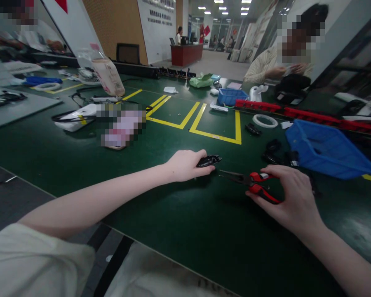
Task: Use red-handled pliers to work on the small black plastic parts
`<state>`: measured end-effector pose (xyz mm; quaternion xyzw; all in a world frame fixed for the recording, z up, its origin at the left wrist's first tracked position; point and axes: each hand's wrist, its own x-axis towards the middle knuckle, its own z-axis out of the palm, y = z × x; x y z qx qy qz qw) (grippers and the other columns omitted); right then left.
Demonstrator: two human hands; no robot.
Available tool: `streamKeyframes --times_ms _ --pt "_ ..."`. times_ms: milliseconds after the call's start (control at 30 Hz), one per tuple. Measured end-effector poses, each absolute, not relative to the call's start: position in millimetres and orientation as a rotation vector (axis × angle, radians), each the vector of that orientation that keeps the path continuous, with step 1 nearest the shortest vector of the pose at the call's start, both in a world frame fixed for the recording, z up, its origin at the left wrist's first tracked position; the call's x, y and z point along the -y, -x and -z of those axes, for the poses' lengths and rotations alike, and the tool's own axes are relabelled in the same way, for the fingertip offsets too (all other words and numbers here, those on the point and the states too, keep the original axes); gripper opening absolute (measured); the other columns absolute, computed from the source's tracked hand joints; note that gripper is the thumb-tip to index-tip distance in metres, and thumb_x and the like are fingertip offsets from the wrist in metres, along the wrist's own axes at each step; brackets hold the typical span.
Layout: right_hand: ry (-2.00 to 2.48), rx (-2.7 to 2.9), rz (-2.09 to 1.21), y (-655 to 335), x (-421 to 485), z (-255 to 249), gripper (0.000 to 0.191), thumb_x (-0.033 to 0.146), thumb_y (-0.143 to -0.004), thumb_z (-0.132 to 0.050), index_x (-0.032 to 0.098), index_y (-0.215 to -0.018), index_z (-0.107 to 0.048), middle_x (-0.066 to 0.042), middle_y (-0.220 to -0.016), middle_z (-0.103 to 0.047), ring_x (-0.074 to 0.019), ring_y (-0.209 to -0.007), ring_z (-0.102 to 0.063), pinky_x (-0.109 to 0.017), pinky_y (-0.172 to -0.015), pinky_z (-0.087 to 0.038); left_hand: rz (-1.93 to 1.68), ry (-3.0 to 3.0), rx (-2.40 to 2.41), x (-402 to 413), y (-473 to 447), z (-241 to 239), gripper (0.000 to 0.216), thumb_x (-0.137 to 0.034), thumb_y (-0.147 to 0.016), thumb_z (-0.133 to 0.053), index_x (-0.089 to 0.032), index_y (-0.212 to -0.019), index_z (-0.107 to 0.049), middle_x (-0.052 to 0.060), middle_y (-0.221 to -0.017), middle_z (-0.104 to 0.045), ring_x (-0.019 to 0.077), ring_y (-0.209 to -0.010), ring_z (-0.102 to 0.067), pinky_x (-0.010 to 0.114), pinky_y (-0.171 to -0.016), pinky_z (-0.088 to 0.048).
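Observation:
Between the thumb and fingers of my left hand (pixel 187 166) is a small glossy black part (pixel 209 161), its far end pointing right; its exact kind does not show. My right hand (pixel 297 194) grips needle-nose pliers (pixel 253 181) by their red-and-black handles. The long jaws point left and end a little short of the black part, just below its tip. Whether a thin piece sits in the jaws is too small to tell. Both hands are just above the green table (pixel 185 222).
A blue bin (pixel 327 148) stands right, beside loose black parts (pixel 272 152) and a white tape ring (pixel 265 121). Yellow tape (pixel 216 135) marks the table. A phone (pixel 123 128), white case (pixel 77 117) and bottle (pixel 108 76) are left. A person (pixel 278 68) sits opposite.

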<state>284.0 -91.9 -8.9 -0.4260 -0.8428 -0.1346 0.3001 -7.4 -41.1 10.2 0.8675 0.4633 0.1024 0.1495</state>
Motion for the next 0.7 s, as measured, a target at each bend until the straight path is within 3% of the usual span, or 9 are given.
streamKeyframes --times_ms 233,467,700 --pt "1.059 2.288 0.381 -278 98 3 0.047 0.045 -0.086 -0.065 0.02 -0.124 -0.053 -0.013 -0.106 -0.066 -0.0293 -0.096 -0.064 -0.046 -0.08 -0.053 -0.32 -2.551 -1.388 51 -3 -9 0.04 -0.057 -0.096 -0.046 -0.018 -0.094 -0.054 0.006 -0.08 -0.068 0.0243 -0.07 -0.065 0.026 -0.054 -0.031" --pt "1.094 2.265 0.378 -269 104 0 0.041 0.044 -0.085 -0.066 0.019 -0.117 -0.058 -0.014 -0.114 -0.067 -0.0299 -0.102 -0.065 -0.046 -0.085 -0.053 -0.307 -2.638 -1.252 48 4 -7 0.036 -0.055 -0.094 -0.048 -0.019 -0.088 -0.053 0.003 -0.075 -0.065 0.0208 -0.067 -0.062 0.026 -0.055 -0.031" --pt "1.14 2.244 0.364 -268 107 4 0.04 0.048 -0.084 -0.065 0.017 -0.109 -0.063 -0.014 -0.102 -0.07 -0.0299 -0.091 -0.065 -0.043 -0.076 -0.052 -0.308 -2.697 -1.241 43 5 -1 0.039 -0.057 -0.094 -0.044 -0.02 -0.086 -0.054 0.003 -0.076 -0.066 0.0223 -0.07 -0.063 0.027 -0.057 -0.033"
